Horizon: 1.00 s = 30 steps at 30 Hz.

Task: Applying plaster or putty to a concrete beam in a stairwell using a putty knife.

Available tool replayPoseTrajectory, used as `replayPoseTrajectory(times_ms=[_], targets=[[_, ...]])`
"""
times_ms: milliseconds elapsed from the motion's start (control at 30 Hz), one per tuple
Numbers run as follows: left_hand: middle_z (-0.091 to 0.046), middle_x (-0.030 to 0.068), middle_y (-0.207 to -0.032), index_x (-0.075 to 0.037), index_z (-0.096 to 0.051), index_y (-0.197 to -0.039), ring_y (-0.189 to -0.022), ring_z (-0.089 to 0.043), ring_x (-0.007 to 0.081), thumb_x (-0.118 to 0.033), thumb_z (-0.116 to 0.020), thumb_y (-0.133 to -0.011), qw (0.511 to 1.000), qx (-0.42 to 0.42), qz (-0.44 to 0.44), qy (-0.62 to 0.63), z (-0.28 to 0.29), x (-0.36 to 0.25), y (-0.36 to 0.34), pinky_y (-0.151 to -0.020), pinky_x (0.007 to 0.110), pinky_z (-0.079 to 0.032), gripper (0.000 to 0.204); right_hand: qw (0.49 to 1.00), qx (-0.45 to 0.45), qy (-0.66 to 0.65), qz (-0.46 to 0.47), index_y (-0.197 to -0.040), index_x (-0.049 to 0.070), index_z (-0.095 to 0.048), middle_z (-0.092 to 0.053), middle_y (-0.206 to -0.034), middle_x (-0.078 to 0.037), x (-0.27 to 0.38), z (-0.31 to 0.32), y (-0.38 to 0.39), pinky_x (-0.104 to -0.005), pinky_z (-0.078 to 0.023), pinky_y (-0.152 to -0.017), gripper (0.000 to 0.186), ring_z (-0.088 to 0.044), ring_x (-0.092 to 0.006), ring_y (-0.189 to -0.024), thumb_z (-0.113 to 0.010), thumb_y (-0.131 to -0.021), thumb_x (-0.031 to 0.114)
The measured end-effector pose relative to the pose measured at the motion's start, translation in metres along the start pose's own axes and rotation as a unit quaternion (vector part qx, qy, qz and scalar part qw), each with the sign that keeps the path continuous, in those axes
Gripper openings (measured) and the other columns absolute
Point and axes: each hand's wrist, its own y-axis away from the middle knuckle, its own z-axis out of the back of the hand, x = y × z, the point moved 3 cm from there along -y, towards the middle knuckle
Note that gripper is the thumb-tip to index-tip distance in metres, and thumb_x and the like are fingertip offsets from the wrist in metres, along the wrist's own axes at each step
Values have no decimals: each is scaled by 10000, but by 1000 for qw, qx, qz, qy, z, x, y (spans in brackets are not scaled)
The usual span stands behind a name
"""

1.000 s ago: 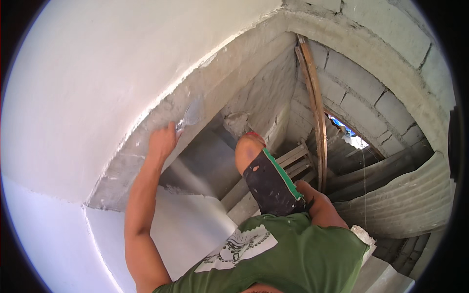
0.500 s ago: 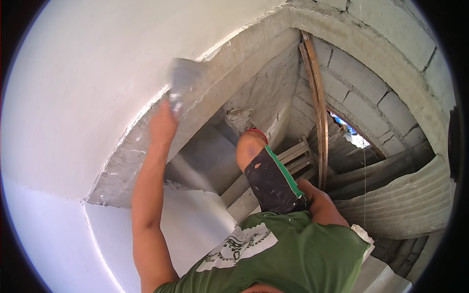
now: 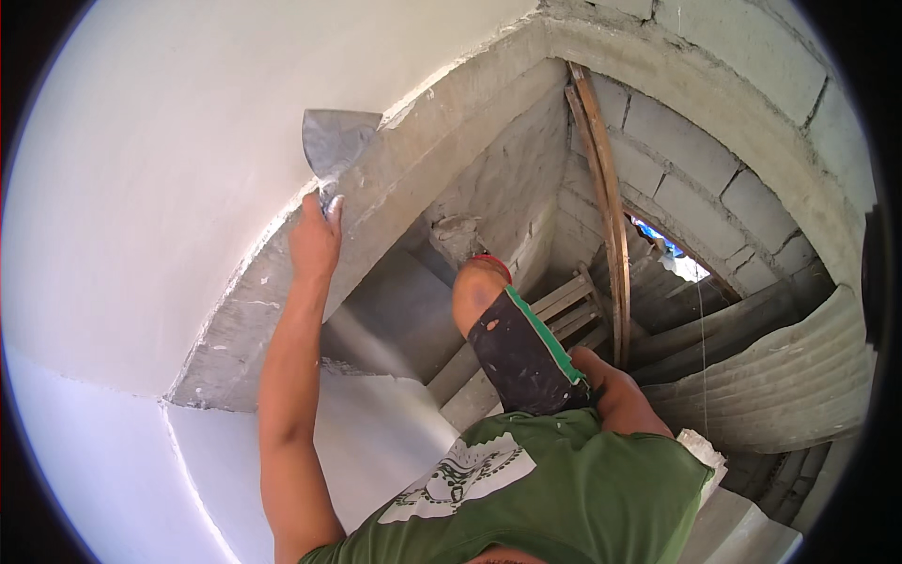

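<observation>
Raised at the upper left, my left hand (image 3: 316, 241) is closed round the handle of a wide putty knife (image 3: 336, 139). Its flared grey metal blade points up and lies over the rough edge where the smooth white wall (image 3: 178, 179) meets the bare concrete band (image 3: 423, 122). I cannot tell whether the blade presses on the surface. My right arm (image 3: 631, 402) is bent at my side by the dark shorts (image 3: 526, 357); the fingers of that hand are hidden.
Two wooden boards (image 3: 609, 207) stand upright against a grey block wall (image 3: 691, 150). Corrugated sheeting (image 3: 770, 376) curves along the right. Wooden slats (image 3: 564, 305) lie beyond my bent knee, and a thin string (image 3: 703, 348) hangs at the right.
The putty knife, blurred before, now shows sharply and has shifted slightly left along the concrete edge with my left hand. My right arm stays put.
</observation>
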Motion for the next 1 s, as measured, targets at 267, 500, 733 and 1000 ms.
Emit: replayPoseTrajectory(times_ms=[267, 500, 733, 1000], targets=[[-633, 237, -717, -50, -453, -986, -692, -618, 441, -397, -526, -935, 999, 3, -44, -12, 1, -6, -2, -610, 542, -465, 357, 995, 35, 81, 43, -996, 13, -699, -669, -1040, -201, 19, 18, 16, -431, -502, -837, 392, -636, -378, -993, -609, -758, 311], [-633, 232, -728, -35, -445, -996, -690, -610, 451, -373, -544, -929, 1000, -12, -28, 9, 20, -22, -19, -601, 535, -469, 358, 999, -11, -25, -25, -948, 8, -708, -657, -1048, -231, 3, 9, 12, -423, -495, -846, 433, -627, -373, -1010, -638, -705, 360], [-633, 235, -728, -42, -445, -1003, -690, -618, 441, -338, -527, -937, 995, 53, -55, -67, 7, 6, -5, -620, 546, -469, 315, 1000, 20, -23, -6, -960, 2, -700, -669, -1022, -216, 2, 9, 2, -435, -501, -800, 443, -641, -387, -968, -647, -703, 359], [-630, 243, -719, -51, -457, -988, -682, -618, 443, -374, -541, -930, 996, 59, -34, -55, 4, -6, 1, -597, 537, -473, 338, 1000, 15, -6, -1, -967, 7, -699, -663, -1018, -224, 2, 4, 2, -442, -507, -796, 426, -641, -398, -954, -629, -731, 355]])
